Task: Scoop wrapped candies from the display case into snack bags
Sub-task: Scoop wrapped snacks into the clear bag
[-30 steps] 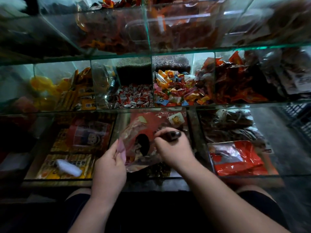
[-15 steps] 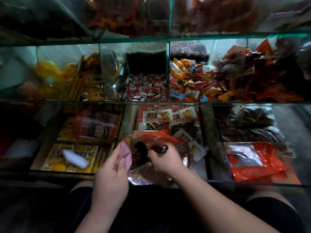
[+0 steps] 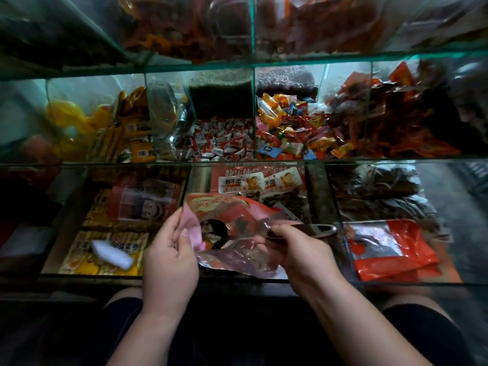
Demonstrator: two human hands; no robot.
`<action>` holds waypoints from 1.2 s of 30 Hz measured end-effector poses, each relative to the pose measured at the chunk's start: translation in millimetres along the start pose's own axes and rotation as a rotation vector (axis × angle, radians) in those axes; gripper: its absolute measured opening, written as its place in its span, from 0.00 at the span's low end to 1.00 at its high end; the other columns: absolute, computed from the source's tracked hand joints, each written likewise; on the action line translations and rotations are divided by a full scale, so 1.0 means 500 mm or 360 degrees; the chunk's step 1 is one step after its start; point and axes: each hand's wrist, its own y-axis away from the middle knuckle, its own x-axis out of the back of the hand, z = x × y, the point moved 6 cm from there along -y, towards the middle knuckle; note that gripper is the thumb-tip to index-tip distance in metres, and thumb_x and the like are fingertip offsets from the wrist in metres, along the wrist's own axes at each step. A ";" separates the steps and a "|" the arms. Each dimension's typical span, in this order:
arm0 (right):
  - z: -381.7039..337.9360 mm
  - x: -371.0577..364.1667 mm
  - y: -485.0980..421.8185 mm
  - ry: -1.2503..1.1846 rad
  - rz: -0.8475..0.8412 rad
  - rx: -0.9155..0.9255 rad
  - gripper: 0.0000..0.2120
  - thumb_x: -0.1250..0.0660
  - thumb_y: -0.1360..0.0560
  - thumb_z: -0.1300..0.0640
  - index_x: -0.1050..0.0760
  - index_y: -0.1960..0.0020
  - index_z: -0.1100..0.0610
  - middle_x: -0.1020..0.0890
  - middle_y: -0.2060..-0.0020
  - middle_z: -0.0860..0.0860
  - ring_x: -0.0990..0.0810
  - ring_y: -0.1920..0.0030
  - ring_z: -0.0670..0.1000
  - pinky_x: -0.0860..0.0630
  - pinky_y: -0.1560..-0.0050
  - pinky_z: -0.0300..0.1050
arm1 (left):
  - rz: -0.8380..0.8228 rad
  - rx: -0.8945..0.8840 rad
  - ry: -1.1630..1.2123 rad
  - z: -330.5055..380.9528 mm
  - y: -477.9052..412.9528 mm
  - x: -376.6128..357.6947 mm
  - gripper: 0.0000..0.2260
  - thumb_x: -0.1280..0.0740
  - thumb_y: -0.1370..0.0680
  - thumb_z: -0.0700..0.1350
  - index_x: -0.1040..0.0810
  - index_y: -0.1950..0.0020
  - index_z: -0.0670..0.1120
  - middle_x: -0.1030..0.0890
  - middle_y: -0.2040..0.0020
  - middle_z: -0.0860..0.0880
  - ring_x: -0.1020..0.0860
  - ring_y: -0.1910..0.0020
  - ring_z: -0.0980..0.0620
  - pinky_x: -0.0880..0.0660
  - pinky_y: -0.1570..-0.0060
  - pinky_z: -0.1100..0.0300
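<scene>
Opening the snack bag (image 3: pixel 232 233) before scooping.
Left hand (image 3: pixel 169 249) pinches the bag's pink edge; right hand (image 3: pixel 298 247) clasps the opposite edge with the scoop handle (image 3: pixel 311 230). Next: reach for the wrapped candies (image 3: pixel 287 130).

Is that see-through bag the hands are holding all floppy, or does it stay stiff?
Probably floppy: the snack bag is thin, crinkled film, sagging between the left hand and right hand. It likely can't stay open alone, since both hands pinch its edges. It looks shiny, so it may be a bit slippery, and light with little inside.
</scene>
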 end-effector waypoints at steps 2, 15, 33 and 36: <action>-0.041 0.017 0.030 -0.0048 -0.0064 0.0094 0.04 0.34 0.23 0.69 0.21 0.54 0.65 0.14 0.65 0.61 0.12 0.55 0.65 0.14 0.54 0.53 | 0.0031 0.0005 -0.0041 0.004 -0.010 0.002 0.18 0.38 0.17 0.43 0.27 0.28 0.55 0.20 0.38 0.60 0.23 0.37 0.58 0.27 0.41 0.62; -0.187 0.080 0.192 -0.0118 -0.0231 0.0408 0.09 0.31 0.29 0.75 0.22 0.52 0.65 0.15 0.65 0.62 0.13 0.54 0.66 0.14 0.57 0.48 | -0.0511 -0.0779 -0.0474 0.182 0.058 -0.093 0.25 0.34 0.19 0.48 0.35 0.22 0.54 0.39 0.21 0.58 0.46 0.20 0.57 0.47 0.22 0.53; -0.347 0.131 0.255 -0.0405 -0.0132 0.0803 0.06 0.36 0.22 0.68 0.24 0.55 0.60 0.15 0.67 0.55 0.12 0.52 0.62 0.14 0.54 0.48 | -0.0472 -0.1027 -0.0385 0.365 -0.081 -0.234 0.24 0.40 0.18 0.56 0.31 0.24 0.47 0.32 0.23 0.47 0.37 0.23 0.47 0.41 0.23 0.45; -0.378 0.106 0.226 -0.0305 -0.0090 0.0964 0.04 0.35 0.21 0.68 0.23 0.52 0.60 0.13 0.65 0.54 0.12 0.50 0.62 0.15 0.49 0.49 | -0.0619 -0.0873 -0.0500 0.378 -0.156 -0.305 0.27 0.39 0.18 0.58 0.39 0.20 0.54 0.40 0.19 0.51 0.41 0.21 0.48 0.39 0.25 0.47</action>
